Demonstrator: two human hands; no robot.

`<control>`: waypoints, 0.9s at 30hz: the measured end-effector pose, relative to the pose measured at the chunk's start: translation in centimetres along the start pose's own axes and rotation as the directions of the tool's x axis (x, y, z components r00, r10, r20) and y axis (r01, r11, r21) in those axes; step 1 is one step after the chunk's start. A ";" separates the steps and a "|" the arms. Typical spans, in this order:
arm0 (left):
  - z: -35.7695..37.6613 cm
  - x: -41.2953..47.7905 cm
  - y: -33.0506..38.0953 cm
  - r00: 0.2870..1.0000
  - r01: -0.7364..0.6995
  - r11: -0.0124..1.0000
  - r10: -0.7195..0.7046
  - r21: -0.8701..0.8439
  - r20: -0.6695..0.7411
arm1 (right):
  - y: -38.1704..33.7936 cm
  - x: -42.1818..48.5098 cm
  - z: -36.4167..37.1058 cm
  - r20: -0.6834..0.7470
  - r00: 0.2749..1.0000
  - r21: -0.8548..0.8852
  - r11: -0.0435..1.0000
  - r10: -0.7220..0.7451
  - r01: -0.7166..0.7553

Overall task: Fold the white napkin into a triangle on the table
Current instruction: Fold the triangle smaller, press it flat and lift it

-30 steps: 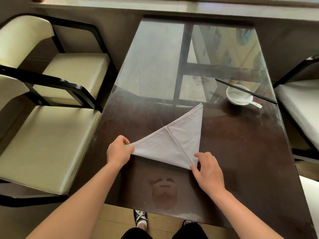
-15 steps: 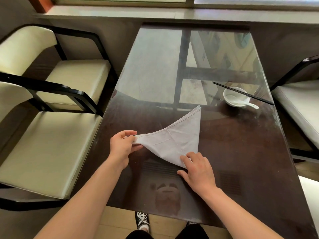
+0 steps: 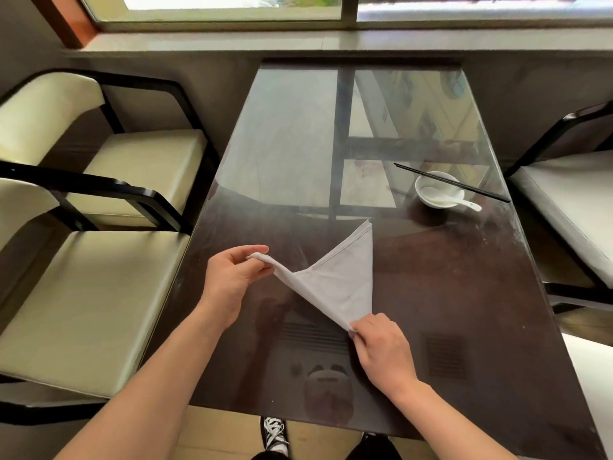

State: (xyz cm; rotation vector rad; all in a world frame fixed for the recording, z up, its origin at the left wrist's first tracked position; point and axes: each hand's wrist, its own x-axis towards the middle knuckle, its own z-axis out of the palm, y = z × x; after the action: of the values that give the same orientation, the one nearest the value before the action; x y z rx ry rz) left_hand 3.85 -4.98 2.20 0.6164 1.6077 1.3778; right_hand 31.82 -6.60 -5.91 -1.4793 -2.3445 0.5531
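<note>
The white napkin (image 3: 338, 283), folded to a triangle, lies on the dark glass-topped table (image 3: 464, 310). Its far tip rests flat near the table's middle. My left hand (image 3: 232, 280) pinches the left corner between thumb and fingers and holds it lifted off the glass, so the cloth sags between the hands. My right hand (image 3: 381, 350) pinches the near corner down at the table surface.
A white bowl (image 3: 438, 190) with a white spoon (image 3: 464, 202) and black chopsticks (image 3: 451, 182) across it stands at the right. Cream-cushioned black chairs flank the table, left (image 3: 93, 293) and right (image 3: 570, 207). A window sill runs along the far end.
My left hand has raised the napkin's left corner off the table and carried it inward. My right hand has kept hold of the near corner. The camera view has tilted upward.
</note>
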 end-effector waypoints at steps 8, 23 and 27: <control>2.1 1.3 1.4 0.977 -0.211 0.936 0.194 0.282 0.088 | 0.6 -0.1 -0.3 0.074 0.986 0.117 0.981 0.148 -0.156; 11.8 5.9 1.9 0.978 -0.162 0.945 0.116 0.286 0.171 | 1.4 1.3 -0.7 0.194 0.923 0.168 0.916 0.332 -0.365; 13.9 7.2 1.4 0.977 -0.157 0.943 0.105 0.293 0.184 | 1.7 1.1 -0.4 0.185 0.912 0.154 0.906 0.365 -0.394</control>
State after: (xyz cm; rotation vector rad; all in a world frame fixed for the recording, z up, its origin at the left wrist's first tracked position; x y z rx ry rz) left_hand 12.23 8.31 1.72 1.0136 1.6814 1.1425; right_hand 32.88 -4.85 -6.34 -1.8700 -2.0393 0.9908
